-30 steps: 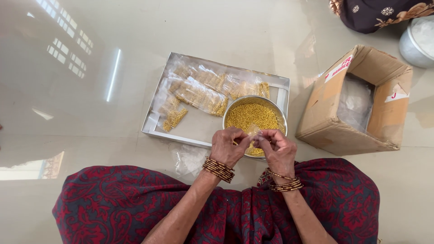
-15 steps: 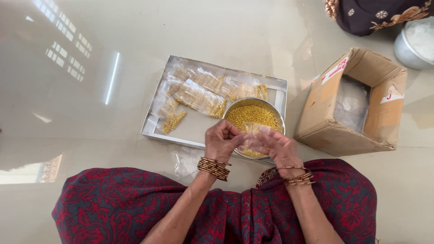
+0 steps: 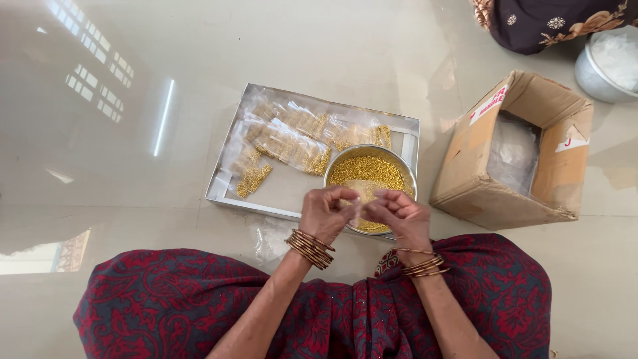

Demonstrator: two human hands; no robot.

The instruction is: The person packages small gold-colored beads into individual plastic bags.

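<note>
My left hand [image 3: 327, 214] and my right hand [image 3: 401, 217] meet over the near rim of a round steel bowl [image 3: 405, 174] full of small golden beads [image 3: 367, 173]. Between the fingertips of both hands is a small clear plastic pouch [image 3: 363, 194], hard to make out. Both wrists carry several gold bangles. The bowl rests on the right end of a flat steel tray [image 3: 280, 195], where several clear pouches filled with golden beads [image 3: 292, 138] lie in a heap.
An open cardboard box [image 3: 518, 153] holding clear plastic bags stands on the floor at right. A steel pot [image 3: 607, 65] and another person's dark patterned cloth [image 3: 551, 20] are at top right. A loose clear plastic bag [image 3: 269, 237] lies by my knee on the glossy tiled floor.
My hands have shifted slightly over the bowl's near rim, working the small pouch between the fingertips. The tray, bowl and box have not moved.
</note>
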